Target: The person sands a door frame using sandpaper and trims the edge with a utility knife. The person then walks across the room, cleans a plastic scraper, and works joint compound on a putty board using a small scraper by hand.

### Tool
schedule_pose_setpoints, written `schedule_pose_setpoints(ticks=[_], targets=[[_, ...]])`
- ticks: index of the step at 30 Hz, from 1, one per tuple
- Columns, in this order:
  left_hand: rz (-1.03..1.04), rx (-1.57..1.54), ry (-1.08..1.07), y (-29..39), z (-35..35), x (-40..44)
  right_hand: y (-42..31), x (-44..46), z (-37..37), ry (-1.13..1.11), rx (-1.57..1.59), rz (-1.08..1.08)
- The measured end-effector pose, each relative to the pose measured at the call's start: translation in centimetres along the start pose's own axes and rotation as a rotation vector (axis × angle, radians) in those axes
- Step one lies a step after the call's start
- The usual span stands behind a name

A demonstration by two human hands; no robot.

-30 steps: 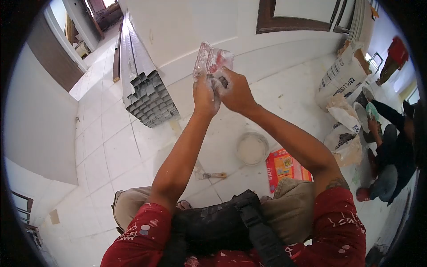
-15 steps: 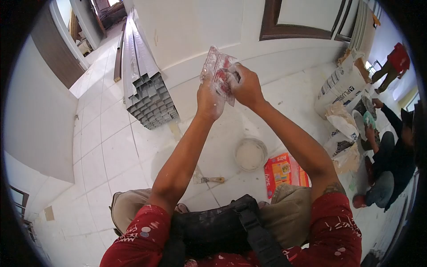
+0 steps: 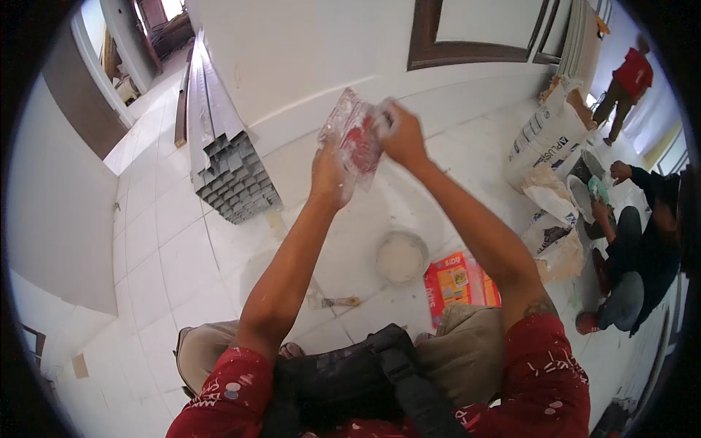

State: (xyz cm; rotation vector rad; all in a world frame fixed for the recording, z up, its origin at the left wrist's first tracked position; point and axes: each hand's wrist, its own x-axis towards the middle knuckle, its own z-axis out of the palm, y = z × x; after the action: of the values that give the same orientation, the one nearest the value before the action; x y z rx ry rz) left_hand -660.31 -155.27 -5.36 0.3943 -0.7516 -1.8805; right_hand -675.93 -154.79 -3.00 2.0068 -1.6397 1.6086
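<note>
In front of my chest, my left hand (image 3: 332, 174) grips the lower left side of a red flat plate (image 3: 360, 146) smeared with white paste, which looks like a plastic spreader. My right hand (image 3: 403, 137) is curled at the plate's upper right edge. Between its fingers shows something pale and dark, too blurred to name. Below, on the tiles, stand a round bucket (image 3: 401, 257) with whitish contents and a paste-covered putty knife or brush with a wooden handle (image 3: 342, 301). A red and orange printed bag (image 3: 461, 281) lies beside the bucket, partly under my knee.
A stack of grey metal channels (image 3: 237, 177) lies along the wall corner at left. White sacks (image 3: 548, 139) stand at right. Near them a crouching co-worker (image 3: 635, 248) holds a green thing over a bucket. Another person in red (image 3: 629, 80) stands farther back.
My right hand has shifted slightly and is blurred by motion against the plate. The plate has turned to show more red. The view has swung a little, and the far person stands more upright.
</note>
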Motion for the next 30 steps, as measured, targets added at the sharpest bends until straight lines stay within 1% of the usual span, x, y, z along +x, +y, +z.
schedule_pose_setpoints(ticks=[2,3,6,8,10,11,14,15,16,18,21,24,26,27,28,30], targets=[[-0.002,0.023,-0.015,0.6,-0.6,0.0,-3.6,-3.0,0.9,0.066,0.003,-0.27],[-0.001,0.037,-0.02,0.8,-0.7,0.0,-3.2,-3.6,1.3,0.027,0.028,-0.286],[-0.01,-0.011,-0.021,0.2,0.6,-0.5,0.3,0.4,-0.5,0.038,0.071,0.106],[0.003,0.006,0.002,0.4,0.5,-0.5,-0.4,-1.6,0.6,0.015,0.006,-0.052],[0.03,-0.008,-0.002,0.7,0.7,-0.4,-2.9,-4.4,1.7,-0.005,-0.054,-0.212],[0.053,-0.033,-0.018,0.9,0.7,-0.1,-4.5,-5.2,1.7,-0.028,0.103,-0.214],[0.084,-0.075,-0.007,0.1,0.0,0.2,-3.1,-2.5,-0.1,-0.097,0.234,0.06],[0.094,-0.085,-0.002,-0.2,-0.2,0.6,-3.7,-3.4,0.4,-0.151,0.16,0.06],[0.08,-0.065,0.024,-0.2,-0.4,1.0,-4.6,-4.9,1.9,-0.111,0.129,-0.037],[0.035,-0.015,0.085,0.6,-0.9,0.9,-5.3,-5.1,2.1,-0.108,0.128,-0.107],[0.145,-0.015,0.11,0.9,0.1,0.7,-5.8,-4.1,1.7,-0.12,0.152,-0.016],[0.171,-0.136,-0.039,1.5,0.0,1.0,-6.7,-4.0,1.1,-0.157,0.233,0.042],[0.251,-0.154,-0.063,2.1,0.0,1.4,-4.5,-2.7,1.4,-0.037,0.236,0.021],[0.285,-0.169,-0.074,2.1,0.0,1.3,-2.5,-1.6,1.2,-0.013,0.162,-0.04],[0.254,-0.148,-0.043,2.4,0.4,0.7,-1.9,-0.5,0.4,0.035,-0.033,-0.083],[0.199,-0.111,0.006,3.2,1.4,-0.1,-1.8,-0.3,0.0,0.071,-0.035,-0.141]])
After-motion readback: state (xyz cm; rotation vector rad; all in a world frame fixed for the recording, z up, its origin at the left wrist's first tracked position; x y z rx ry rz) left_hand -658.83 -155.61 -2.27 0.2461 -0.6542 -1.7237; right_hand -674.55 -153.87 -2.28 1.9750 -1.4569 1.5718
